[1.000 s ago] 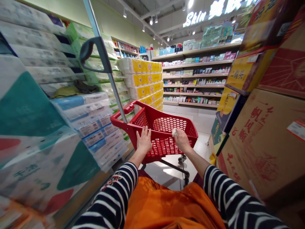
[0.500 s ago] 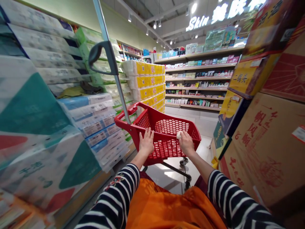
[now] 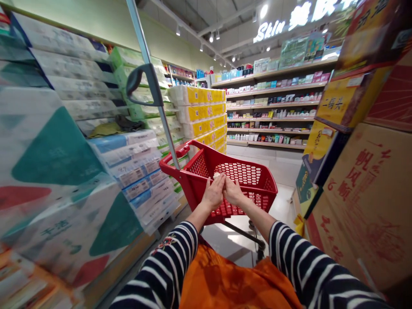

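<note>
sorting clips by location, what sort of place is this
Most likely a supermarket or similar shop: there is a red shopping cart, shelves lined with many small boxes and bottles, and a tall stack of yellow packs beside the aisle.

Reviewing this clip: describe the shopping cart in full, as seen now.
The red shopping cart, plastic-looking, has honeycomb-perforated sides, an open top and an upper left compartment. A metal pole with a dark grey loop handle rises from its left end. It stands upright on a dark wheeled frame. The left hand and right hand meet at its near rim; contact is unclear.
</note>
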The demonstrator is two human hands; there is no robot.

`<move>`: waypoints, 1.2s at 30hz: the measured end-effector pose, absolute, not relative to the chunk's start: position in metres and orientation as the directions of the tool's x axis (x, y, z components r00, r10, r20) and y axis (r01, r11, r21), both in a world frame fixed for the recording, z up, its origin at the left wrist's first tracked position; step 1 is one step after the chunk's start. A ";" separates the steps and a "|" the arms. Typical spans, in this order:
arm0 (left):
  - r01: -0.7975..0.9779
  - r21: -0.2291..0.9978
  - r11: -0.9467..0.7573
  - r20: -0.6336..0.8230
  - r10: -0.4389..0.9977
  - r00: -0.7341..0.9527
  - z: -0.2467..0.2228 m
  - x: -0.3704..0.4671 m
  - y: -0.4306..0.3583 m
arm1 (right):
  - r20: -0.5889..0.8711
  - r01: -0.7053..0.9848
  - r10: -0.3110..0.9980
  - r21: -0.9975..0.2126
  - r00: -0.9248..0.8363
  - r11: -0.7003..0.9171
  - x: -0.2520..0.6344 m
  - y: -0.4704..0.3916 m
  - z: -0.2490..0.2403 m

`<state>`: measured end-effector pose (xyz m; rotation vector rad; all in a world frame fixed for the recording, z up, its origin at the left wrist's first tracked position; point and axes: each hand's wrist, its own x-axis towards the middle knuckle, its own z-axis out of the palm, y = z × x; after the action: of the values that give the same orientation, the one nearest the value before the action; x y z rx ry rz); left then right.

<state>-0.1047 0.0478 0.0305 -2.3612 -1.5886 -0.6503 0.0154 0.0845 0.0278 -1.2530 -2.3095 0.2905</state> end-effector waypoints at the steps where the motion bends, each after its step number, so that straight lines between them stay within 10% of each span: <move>1: 0.913 0.068 -0.401 0.477 0.817 0.324 0.031 -0.105 0.049 | 0.320 0.715 0.829 -0.421 -0.458 0.558 0.019 0.085 0.028; 11: 0.982 -0.011 -0.191 0.480 0.860 0.173 0.050 -0.078 0.058 | 0.524 0.841 0.831 -0.350 -0.188 0.412 0.050 0.074 -0.001; 26: 0.997 -0.070 0.031 0.583 0.812 0.015 0.072 -0.207 0.054 | 0.471 0.883 0.827 -0.182 -0.307 0.432 0.065 0.068 -0.018; 36: 0.990 -0.082 -0.119 0.503 0.852 0.144 0.028 -0.136 0.070 | 0.442 0.866 0.826 -0.184 -0.351 0.466 0.066 0.069 -0.020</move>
<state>-0.1357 0.0703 0.0277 -2.0331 -1.7640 -0.4726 0.0659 0.0687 -0.0201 -1.4073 -2.2420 -0.1119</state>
